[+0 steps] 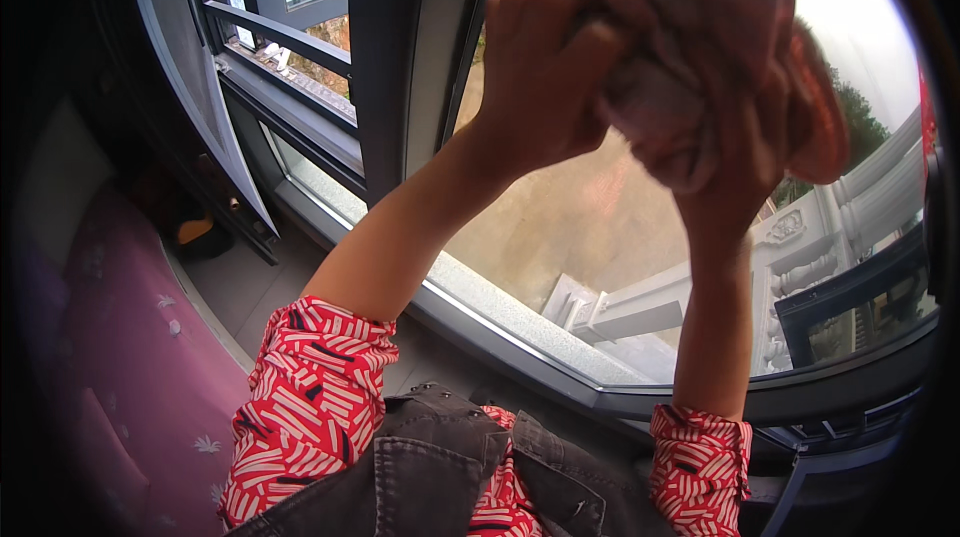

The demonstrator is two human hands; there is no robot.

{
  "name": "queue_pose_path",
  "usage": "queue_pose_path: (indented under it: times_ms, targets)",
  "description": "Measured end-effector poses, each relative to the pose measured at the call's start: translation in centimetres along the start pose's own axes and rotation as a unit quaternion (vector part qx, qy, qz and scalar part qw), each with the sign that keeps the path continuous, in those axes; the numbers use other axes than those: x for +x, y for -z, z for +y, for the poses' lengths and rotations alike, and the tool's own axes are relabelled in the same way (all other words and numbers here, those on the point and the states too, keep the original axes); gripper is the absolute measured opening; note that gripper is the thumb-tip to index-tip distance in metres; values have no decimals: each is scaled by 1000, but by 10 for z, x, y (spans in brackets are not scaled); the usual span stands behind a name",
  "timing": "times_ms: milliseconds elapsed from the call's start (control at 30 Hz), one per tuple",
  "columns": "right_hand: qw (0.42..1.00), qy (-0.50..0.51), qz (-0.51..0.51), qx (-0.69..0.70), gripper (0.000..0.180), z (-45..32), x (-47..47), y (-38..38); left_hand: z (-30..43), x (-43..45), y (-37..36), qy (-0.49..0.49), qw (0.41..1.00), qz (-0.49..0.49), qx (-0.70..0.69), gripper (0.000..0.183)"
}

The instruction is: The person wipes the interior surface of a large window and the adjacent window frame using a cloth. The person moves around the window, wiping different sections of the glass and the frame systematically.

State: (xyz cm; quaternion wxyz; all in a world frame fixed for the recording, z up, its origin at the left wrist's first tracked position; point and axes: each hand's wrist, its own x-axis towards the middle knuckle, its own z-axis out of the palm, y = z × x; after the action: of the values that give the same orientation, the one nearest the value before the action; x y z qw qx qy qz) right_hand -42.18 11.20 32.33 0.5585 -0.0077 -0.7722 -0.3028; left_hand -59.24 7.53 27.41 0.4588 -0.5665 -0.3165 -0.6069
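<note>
A crumpled pinkish cloth (690, 34) is bunched up between my two raised hands, in front of a large window pane (570, 237). My left hand (540, 72) grips its left side with bent fingers. From below, my right hand (735, 169) holds the cloth's right part, and folds of it hide most of the fingers. Blur and shade make it unclear whether the cloth touches the glass. A faint reddish reflection shows in the pane below.
To the left are a barred window section (281, 34) and a dark-framed panel (202, 102) standing at an angle. A pink bed cover (150, 357) with leaf prints lies lower left. The dark window frame (517, 357) runs below the pane. Outside stands a white balustrade (810, 267).
</note>
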Motion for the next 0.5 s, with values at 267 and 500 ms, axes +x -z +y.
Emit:
queue_pose_path:
  times_ms: [267,500]
  targets:
    - [950,-93,-199,222,32,-114,-212,-11,66,-230,78,141,954,-264,24,18]
    - [761,-344,-457,305,35,-224,-335,19,137,-328,170,374,661,-638,-124,42]
